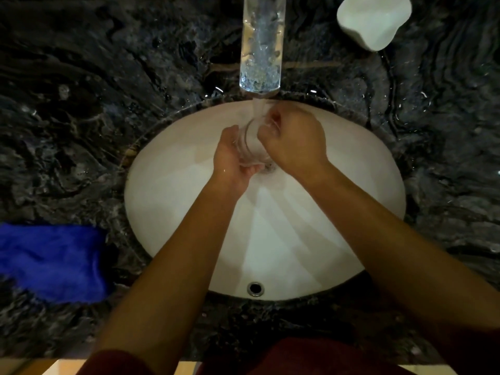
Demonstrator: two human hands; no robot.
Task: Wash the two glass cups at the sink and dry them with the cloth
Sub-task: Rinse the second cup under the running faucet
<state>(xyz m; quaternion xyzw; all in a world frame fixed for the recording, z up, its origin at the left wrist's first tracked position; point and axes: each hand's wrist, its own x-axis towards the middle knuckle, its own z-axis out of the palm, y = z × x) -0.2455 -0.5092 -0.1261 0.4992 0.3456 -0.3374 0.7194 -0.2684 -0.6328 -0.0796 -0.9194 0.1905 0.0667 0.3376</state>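
Glass cup under running water, held in both hands over a white sink.

The left hand cups the glass from below, fingers curled round its base; the right hand grips its upper end, fingers bent at the rim. Water falls from a clear tubular faucet onto the cup. A blue cloth lies on the dark marble counter, left of the sink; a white dish sits far right.

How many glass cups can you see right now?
1. The glass cup is held over the sink between the left hand and right hand, under running water. The second cup is not in view.
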